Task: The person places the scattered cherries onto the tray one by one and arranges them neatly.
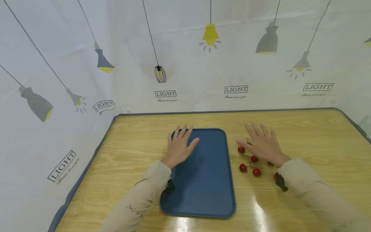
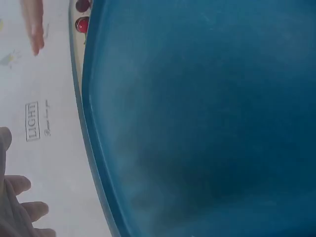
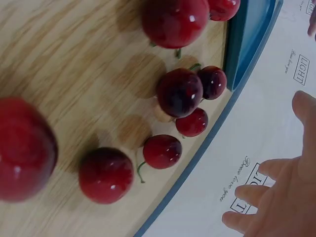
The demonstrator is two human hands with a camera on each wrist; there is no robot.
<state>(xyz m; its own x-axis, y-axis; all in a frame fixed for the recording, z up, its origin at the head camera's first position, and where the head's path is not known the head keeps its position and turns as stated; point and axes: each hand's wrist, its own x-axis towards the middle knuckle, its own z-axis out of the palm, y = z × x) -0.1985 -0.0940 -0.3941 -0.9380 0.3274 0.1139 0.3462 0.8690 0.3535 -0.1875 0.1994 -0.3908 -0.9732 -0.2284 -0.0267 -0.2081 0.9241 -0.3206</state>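
My left hand [image 1: 180,149] is spread above the left side of a blue tray [image 1: 208,180], its fingers straight and holding nothing. To the right of the tray, my right hand [image 1: 264,145] hovers with fingers extended over several red cherries [image 1: 243,167], some of them partly hidden beneath it. Green stems show on a few, such as one cherry [image 3: 162,151] in the right wrist view. Darker cherries [image 3: 179,93] sit among the bright red ones there. Nothing lies on the visible part of the tray, which fills most of the left wrist view.
The wooden table [image 1: 318,138] has a dark blue edge along its back and sides. Behind it hangs a white curtain [image 1: 194,71] printed with lamps and the word LIGHT. A black strap piece [image 1: 280,183] shows under the right sleeve.
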